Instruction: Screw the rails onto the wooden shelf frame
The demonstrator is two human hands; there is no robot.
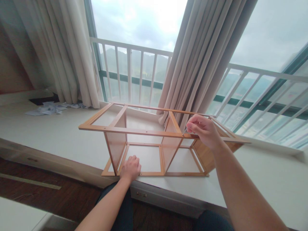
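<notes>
head view looks down on a wooden shelf frame (144, 138) lying on its side on a white window ledge (60, 134), at the centre of the picture. left hand (130, 168) rests at six o'clock of the frame, fingers curled and pressing on the lower front rail, grasping nothing. right hand (204, 131) sits at three o'clock on the upper front rail, fingertips (190, 127) pinched together on something too small to make out. crumpled papers (49, 108) lie at ten o'clock on the ledge, near a cream curtain (72, 51).
</notes>
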